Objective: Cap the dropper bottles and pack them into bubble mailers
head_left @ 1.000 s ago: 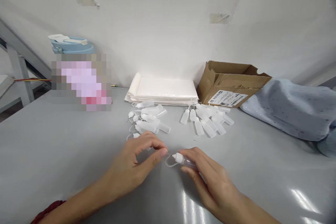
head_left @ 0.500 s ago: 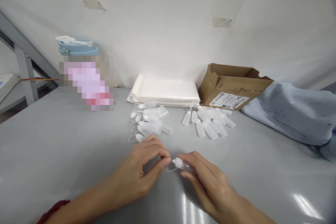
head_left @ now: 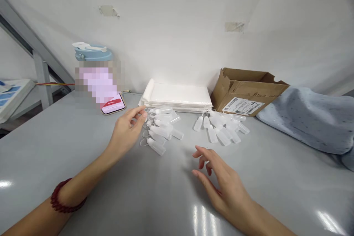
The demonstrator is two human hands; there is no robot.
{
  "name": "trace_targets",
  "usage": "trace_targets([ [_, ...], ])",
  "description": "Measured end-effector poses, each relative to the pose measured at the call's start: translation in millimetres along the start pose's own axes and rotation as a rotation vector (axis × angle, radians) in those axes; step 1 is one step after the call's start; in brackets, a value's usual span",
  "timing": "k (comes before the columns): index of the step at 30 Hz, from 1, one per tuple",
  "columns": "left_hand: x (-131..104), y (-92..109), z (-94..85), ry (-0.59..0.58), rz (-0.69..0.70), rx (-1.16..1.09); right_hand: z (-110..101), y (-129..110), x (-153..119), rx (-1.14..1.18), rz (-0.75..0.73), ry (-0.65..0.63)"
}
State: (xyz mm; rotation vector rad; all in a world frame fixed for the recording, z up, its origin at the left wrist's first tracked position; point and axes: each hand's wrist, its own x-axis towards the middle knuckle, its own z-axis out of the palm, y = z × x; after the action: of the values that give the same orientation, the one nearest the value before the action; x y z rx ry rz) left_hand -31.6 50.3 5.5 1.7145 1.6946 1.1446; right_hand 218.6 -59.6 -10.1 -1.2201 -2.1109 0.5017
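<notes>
Small, translucent plastic bottles with white nozzles and thin looped cap straps lie in a left pile (head_left: 161, 130) and a right pile (head_left: 221, 127) on the smooth, glossy grey table (head_left: 110, 202). The left hand (head_left: 125, 127) reaches the left pile's far left edge, thumb and forefinger nearly together; whether they grip a strap cannot be told. The right hand (head_left: 221, 182) is half open, fingers loosely curled, holding nothing. Behind the piles sit stacked white envelopes (head_left: 179, 94), a torn-edged cardboard box (head_left: 249, 88) and rumpled blue-grey fabric (head_left: 309, 121).
</notes>
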Motion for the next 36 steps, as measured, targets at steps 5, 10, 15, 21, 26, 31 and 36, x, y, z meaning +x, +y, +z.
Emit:
trace_targets([
  [5, -6, 3, -0.3, -0.001, 0.039, 0.093, 2, 5, 2, -0.026, 0.003, -0.003],
  [10, -26, 16, 3.1, -0.042, 0.233, 0.168, -2, 14, 10, -0.219, -0.090, 0.063],
  [15, -39, 20, 9.2, -0.081, 0.644, 0.196, -21, 37, 38, -0.419, -0.059, 0.126],
  [21, -36, 19, 8.5, -0.051, 0.703, 0.201, -40, 44, 94, -0.651, 0.078, -0.040],
  [26, -34, 18, 6.2, -0.029, 0.700, 0.220, -26, 36, 113, -0.764, 0.199, -0.210],
  [31, -34, 14, 9.3, 0.002, 0.720, 0.207, -14, 33, 113, -0.767, 0.292, -0.281],
  [36, -33, 14, 10.9, -0.014, 0.696, 0.222, -13, 32, 112, -0.703, 0.339, -0.273],
])
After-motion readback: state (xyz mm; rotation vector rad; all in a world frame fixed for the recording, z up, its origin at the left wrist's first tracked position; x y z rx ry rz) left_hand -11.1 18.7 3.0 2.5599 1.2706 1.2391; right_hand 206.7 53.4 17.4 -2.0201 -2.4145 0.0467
